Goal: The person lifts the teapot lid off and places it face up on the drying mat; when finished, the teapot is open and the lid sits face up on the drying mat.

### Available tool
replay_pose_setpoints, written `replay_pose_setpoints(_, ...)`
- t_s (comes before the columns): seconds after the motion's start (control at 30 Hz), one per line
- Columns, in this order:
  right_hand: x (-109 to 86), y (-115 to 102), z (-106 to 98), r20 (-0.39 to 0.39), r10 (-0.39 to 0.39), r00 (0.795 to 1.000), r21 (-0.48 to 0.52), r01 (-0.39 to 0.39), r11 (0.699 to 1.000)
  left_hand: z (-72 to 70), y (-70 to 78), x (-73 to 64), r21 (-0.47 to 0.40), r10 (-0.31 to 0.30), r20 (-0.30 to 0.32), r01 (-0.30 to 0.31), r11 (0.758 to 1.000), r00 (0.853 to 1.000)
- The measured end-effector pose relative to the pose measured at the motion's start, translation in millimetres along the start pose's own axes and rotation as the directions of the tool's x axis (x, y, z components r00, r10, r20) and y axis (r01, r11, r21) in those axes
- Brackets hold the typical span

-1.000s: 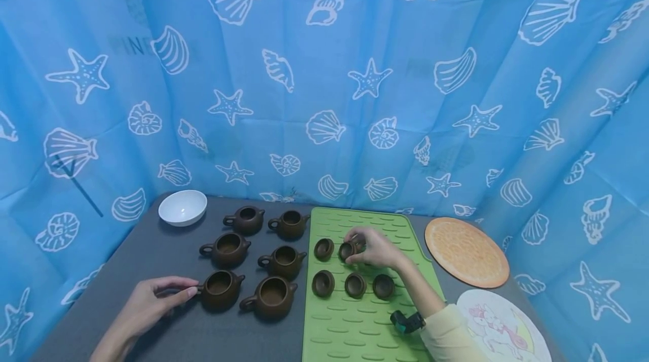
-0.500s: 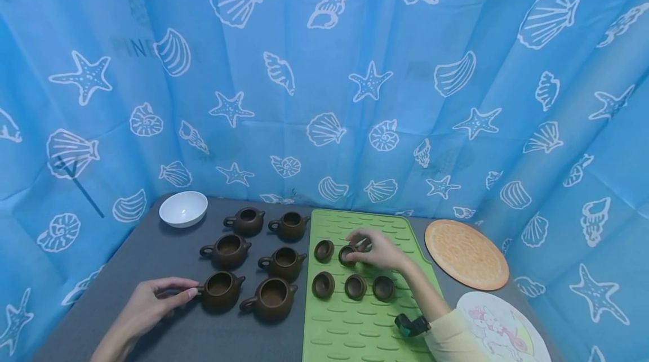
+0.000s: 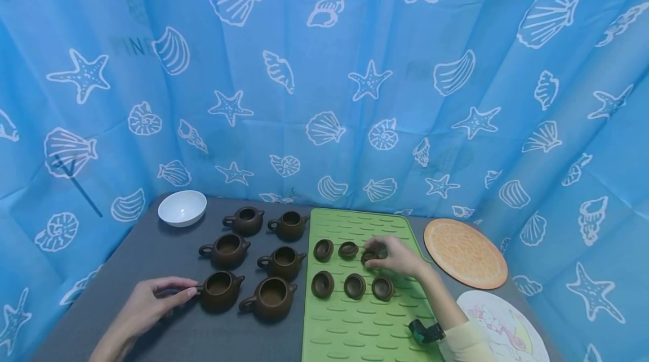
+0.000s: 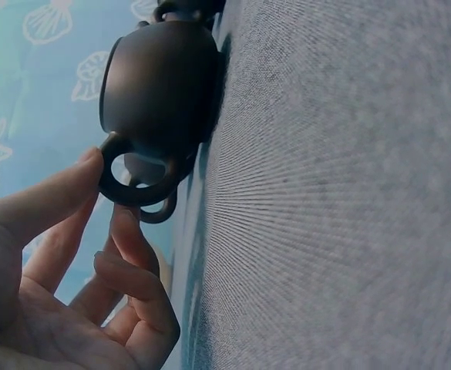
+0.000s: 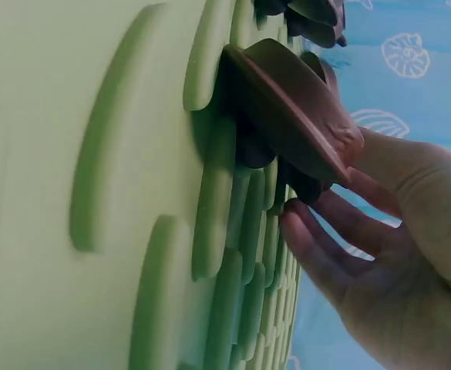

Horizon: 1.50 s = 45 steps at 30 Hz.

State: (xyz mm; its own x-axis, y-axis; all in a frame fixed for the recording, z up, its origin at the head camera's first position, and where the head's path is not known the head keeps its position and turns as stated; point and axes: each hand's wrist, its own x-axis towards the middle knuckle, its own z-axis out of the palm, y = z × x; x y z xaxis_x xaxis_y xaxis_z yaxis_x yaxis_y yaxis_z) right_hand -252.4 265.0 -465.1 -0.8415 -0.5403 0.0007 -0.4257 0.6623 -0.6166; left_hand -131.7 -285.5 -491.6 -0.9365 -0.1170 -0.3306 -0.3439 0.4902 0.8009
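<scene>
My left hand pinches the handle of a dark brown teapot between thumb and fingers. In the left wrist view the teapot stands on the grey cloth, its ring handle at my fingertips. Over the green mat, my right hand holds a small brown teapot lid with thumb and fingers on either side, partly covering it. Other upturned lids lie around it, one to its left and one just in front. That front lid hides my right thumb tip in the right wrist view.
Several lidless teapots stand in two columns left of the green ridged mat. A white bowl sits at the back left. An orange round mat and a white round picture mat lie at the right. A blue shell-print curtain surrounds the table.
My right hand has let go of the middle lid in the back row and moved right to the lid beside it. My left hand keeps its place on the teapot handle.
</scene>
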Motion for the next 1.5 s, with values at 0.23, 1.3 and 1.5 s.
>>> replay_pose_setpoints(0.23, -0.1, -4, 0, -0.012, -0.019, 1.0, -0.056, 0.018, 0.998, -0.3, 0.0, -0.9, 0.003, 0.002, -0.004, -0.002, 1.0, 1.0)
replay_pose_setpoints(1.3, 27.5, -25, 17, -0.003, -0.062, 0.998, -0.058, 0.062, 0.996, 1.0, -0.1, -0.1, -0.005, 0.007, -0.012, -0.007, 1.0, 1.0)
replay_pose_setpoints(1.5, 29.1, -26, 16, 0.01, -0.093, 0.996, -0.066, 0.093, 0.993, 0.7, -0.6, 0.5, -0.004, -0.005, -0.013, 0.005, 1.0, 1.0)
